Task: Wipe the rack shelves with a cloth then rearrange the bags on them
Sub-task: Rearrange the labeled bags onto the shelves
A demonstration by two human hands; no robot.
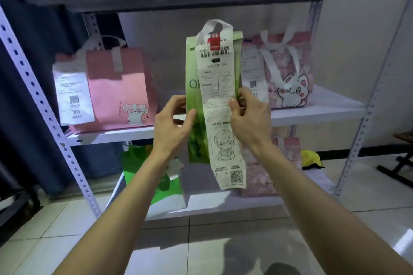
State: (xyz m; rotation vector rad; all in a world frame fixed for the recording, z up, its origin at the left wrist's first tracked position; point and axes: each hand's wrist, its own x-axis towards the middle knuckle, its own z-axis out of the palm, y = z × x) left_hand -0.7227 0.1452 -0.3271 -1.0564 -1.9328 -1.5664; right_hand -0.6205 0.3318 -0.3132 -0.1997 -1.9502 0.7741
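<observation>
Holding the green bag (192, 69) upright in front of the rack, the person has both hands on it at about mid-height. The left hand (174, 118) curls round the bag's left edge, thumb in front and fingers wrapped behind. The right hand (248, 116) pinches the right edge, its thumb lying on the long receipt (220, 100) that hangs down the bag's face from the handle to below the bag's bottom.

The bag is in the air, not on a shelf: its lower end hangs below the front lip of the middle shelf (317, 114). Its long axis runs straight up and down, with the handle on top.

The relation that matters is the gap directly behind the bag. On the middle shelf a pink bag (120, 94) stands to the left and a cat-print bag (288, 73) to the right, with bare shelf between them. The gap lies straight ahead of both hands and slightly above the bag's base, so the likely move is a small lift, then a push forward. Both hands are about equally near. The dangling receipt could catch on the shelf lip.

On the lower shelf (223, 203) stand another green bag (156, 176) and a pink patterned bag (259, 176)
</observation>
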